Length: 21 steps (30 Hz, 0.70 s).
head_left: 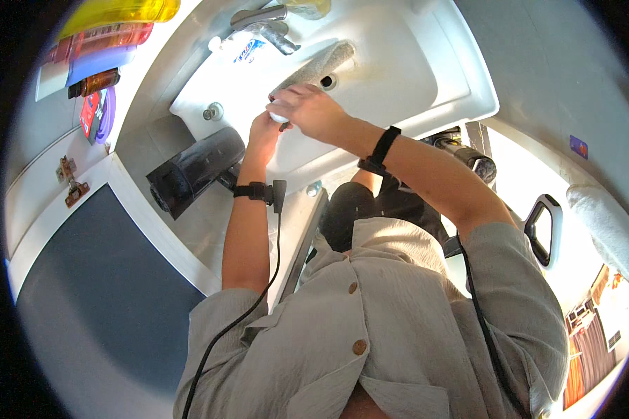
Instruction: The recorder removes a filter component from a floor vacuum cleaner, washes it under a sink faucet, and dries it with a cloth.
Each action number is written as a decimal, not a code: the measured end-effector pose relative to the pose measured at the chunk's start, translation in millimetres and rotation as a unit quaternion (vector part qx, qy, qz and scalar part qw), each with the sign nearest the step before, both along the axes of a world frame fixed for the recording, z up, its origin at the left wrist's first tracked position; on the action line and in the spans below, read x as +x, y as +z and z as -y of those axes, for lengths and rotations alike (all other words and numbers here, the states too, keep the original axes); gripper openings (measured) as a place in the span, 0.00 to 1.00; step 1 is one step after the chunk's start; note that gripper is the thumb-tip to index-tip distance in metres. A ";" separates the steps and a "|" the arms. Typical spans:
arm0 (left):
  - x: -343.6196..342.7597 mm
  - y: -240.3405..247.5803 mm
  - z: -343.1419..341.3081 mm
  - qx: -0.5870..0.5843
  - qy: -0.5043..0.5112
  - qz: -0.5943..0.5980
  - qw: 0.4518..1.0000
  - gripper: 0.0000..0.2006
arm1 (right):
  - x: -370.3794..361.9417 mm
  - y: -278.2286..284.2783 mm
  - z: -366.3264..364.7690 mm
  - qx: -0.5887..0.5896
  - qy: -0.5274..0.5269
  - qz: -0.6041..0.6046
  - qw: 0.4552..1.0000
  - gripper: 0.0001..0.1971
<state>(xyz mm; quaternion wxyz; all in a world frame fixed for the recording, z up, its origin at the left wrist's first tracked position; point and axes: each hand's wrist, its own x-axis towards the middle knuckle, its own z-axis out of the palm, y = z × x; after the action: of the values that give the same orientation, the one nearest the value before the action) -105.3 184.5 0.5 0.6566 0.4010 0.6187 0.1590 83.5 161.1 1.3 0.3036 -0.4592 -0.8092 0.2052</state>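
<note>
A grey, fuzzy roller brush (pixel 321 66) slants across the white washbasin (pixel 388 49), its far end close to the drain hole (pixel 328 82). Both my hands are together at its near end, over the basin's front left part. My right hand (pixel 314 112) curls over that end, where a small white piece (pixel 280 116) shows between the fingers. From below, my left hand (pixel 263 138) closes on the same end. Its fingertips are partly hidden behind the right hand, so the exact grip is unclear.
A metal tap (pixel 262 24) and a white packet with blue print (pixel 248 50) are at the basin's back left. A black cylinder (pixel 197 171) leans left of my left arm. Colourful bottles (pixel 101 42) stand upper left. A white-framed handle (pixel 543 230) is at right.
</note>
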 end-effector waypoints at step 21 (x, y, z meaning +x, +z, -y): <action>5.0 -12.6 8.0 0.023 -0.036 0.007 0.999 0.16 | 133.1 -103.1 -18.5 -0.143 -0.097 0.231 0.958 0.33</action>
<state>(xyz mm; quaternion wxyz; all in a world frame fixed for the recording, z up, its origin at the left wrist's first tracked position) -100.3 176.4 -12.1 0.6568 0.4370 0.5956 0.1516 216.6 179.5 -101.8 0.0584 -0.6086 -0.7713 0.1767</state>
